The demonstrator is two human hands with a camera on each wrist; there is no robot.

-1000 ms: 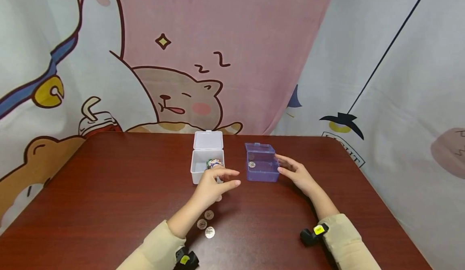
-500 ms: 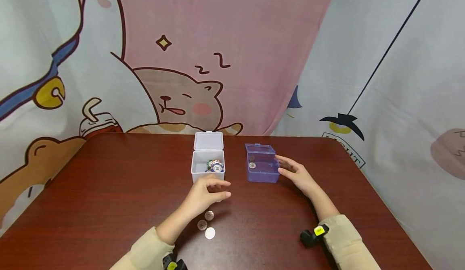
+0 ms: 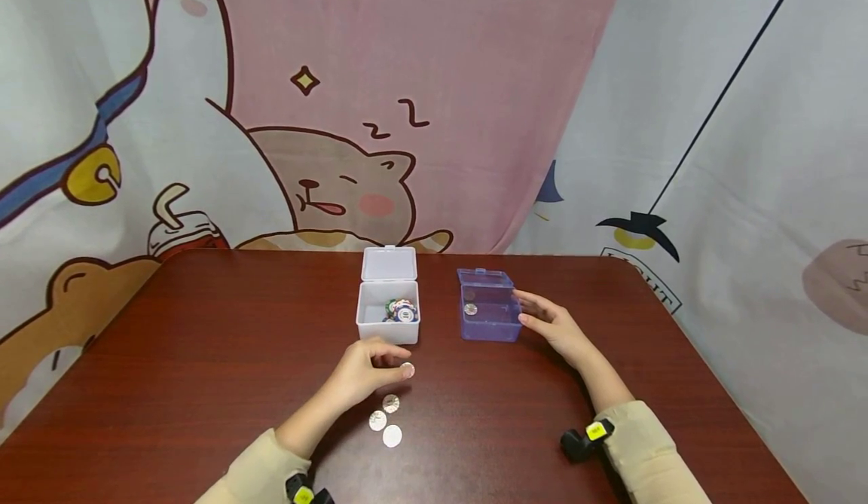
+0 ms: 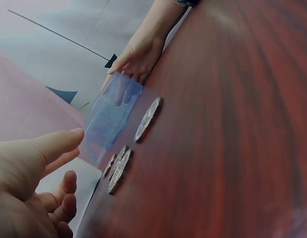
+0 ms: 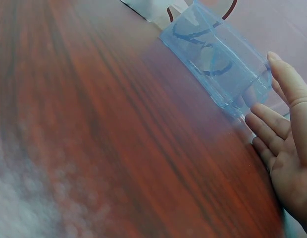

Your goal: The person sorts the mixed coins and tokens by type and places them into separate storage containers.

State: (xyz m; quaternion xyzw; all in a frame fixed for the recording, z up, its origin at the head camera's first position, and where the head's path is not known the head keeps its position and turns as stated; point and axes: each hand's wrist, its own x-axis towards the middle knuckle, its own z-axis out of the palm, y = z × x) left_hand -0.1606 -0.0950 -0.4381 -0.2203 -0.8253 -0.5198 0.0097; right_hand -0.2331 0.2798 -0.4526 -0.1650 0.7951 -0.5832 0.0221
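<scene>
In the head view my left hand [image 3: 366, 368] hovers just in front of the white box, thumb and fingers apart. The thumb tip overlaps a silver coin [image 3: 408, 369]. From the left wrist, a gap separates the hand [image 4: 39, 183] from the silver coins [image 4: 147, 120] lying on the table. Three more coins [image 3: 390, 404] lie nearer the person. My right hand [image 3: 552, 327] touches the right side of a clear blue plastic box [image 3: 491, 331], its fingers fairly straight. The box's lid is open, and one coin [image 3: 471, 309] shows inside.
Left of the blue box stands a white box [image 3: 388, 331] with its lid [image 3: 389, 264] up. Several poker chips [image 3: 404, 313] sit in its right part. Both boxes are on a dark red wooden table [image 3: 237, 353], with a printed cloth [image 3: 475, 112] hanging behind.
My left hand has drawn back from over the white box, down and left to the nearest-lying coin, uncovering the chips. My right hand and the blue box have stayed put.
</scene>
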